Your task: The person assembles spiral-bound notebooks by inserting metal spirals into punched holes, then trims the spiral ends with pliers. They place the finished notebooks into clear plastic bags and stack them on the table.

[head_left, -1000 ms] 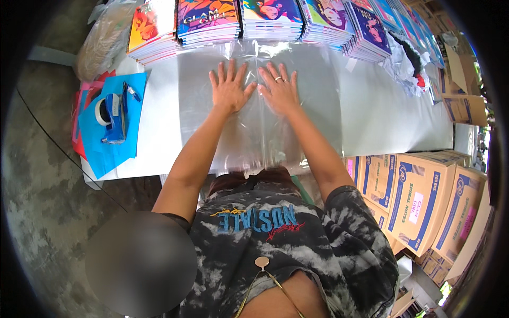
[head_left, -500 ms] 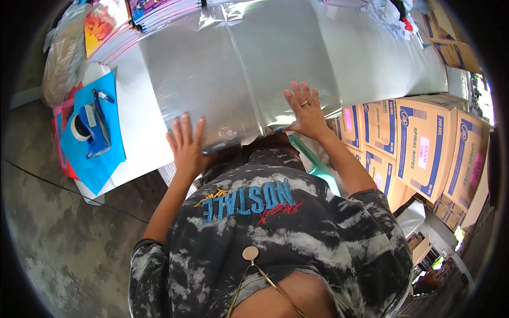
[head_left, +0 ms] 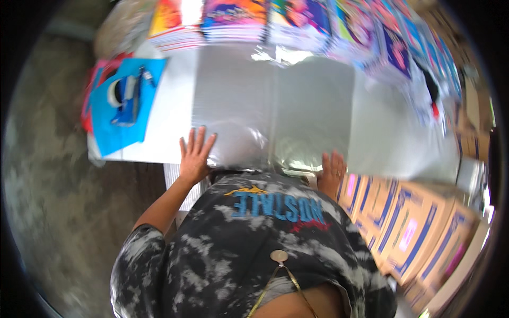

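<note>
Glossy, clear plastic [head_left: 310,106] is lying flat on the smooth white surface [head_left: 172,100], its seam running down the middle. The left hand [head_left: 196,159] is covering the near left corner, grip spreading wide; the right hand [head_left: 331,172] is blurring at the near right, its grip impossible to tell.

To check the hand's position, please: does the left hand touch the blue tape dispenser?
Apart: the head view shows blue sheet and white tabletop between the left hand and the tape dispenser.
</note>
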A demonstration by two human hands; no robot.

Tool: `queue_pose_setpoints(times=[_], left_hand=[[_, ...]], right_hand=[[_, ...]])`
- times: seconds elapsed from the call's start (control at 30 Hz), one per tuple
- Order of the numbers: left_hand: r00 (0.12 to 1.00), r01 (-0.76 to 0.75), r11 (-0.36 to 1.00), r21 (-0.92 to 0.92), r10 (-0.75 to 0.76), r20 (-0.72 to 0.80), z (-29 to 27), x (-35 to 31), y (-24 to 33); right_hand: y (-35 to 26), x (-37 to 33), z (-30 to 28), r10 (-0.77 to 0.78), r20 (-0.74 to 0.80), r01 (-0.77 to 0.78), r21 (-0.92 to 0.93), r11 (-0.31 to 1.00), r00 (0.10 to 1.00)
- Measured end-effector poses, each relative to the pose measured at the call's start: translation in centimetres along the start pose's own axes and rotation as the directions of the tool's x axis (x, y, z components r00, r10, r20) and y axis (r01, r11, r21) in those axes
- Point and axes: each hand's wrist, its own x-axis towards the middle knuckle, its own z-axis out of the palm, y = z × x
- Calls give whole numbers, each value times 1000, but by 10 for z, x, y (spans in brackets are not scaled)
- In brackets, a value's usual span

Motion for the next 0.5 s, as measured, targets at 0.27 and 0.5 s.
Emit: queue_pose_setpoints(times=[0.27,0.5], left_hand=[[661,371,830,-416,-551,-510,-43,22,-107],[308,365,378,-851,-912,-272,-30,18,-211]], right_hand=[[12,-7,20,-195,-66,137,-499,855,978],[37,16,13,-411,18,311,-684,660,911]])
